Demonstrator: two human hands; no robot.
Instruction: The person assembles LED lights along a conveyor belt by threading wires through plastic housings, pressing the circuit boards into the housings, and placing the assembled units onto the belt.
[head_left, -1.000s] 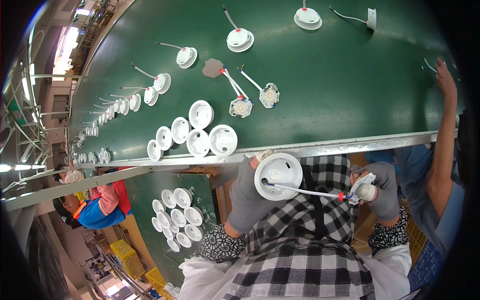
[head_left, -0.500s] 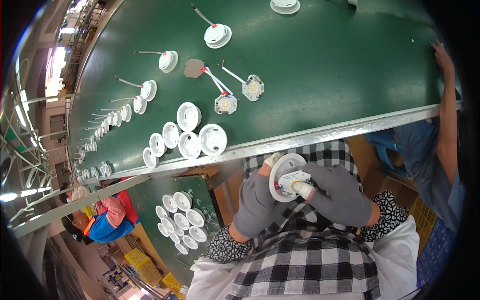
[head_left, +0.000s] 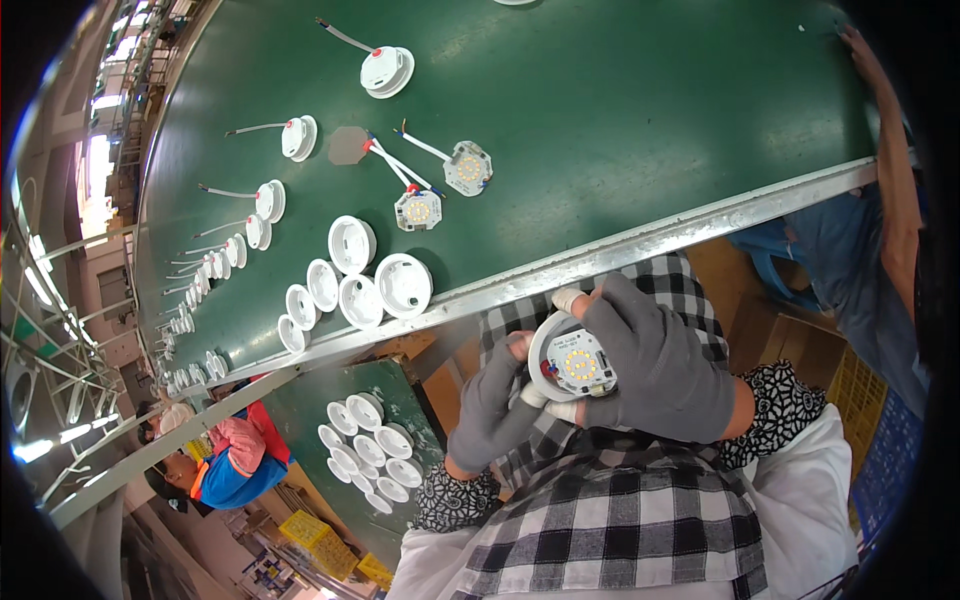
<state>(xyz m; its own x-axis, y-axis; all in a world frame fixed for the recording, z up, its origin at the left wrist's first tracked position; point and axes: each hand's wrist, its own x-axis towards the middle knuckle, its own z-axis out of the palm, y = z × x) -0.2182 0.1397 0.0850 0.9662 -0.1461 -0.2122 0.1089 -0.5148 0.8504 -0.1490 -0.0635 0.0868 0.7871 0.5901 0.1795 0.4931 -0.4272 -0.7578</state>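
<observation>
Both my hands wear grey gloves and meet over my checked apron, just below the belt's metal edge. My left hand [head_left: 492, 405] cups a round white lamp housing [head_left: 560, 352] from the left and below. My right hand [head_left: 665, 365] wraps over the housing from the right, with its fingers curled over the top rim. Inside the housing lies a small LED board [head_left: 579, 364] with a yellow centre, facing up. No wire shows outside the housing.
The green conveyor belt [head_left: 620, 110] carries two loose LED boards with wires [head_left: 440, 185], several empty white housings [head_left: 375, 280] near its edge, and a row of wired housings [head_left: 270, 200] running far left. Another person's arm [head_left: 895, 170] reaches onto the belt at right. A lower shelf holds more housings [head_left: 370, 450].
A second ago my right hand held the wired board apart to the right of the housing. It came over and the board now sits in the housing. Both hands shifted slightly lower.
</observation>
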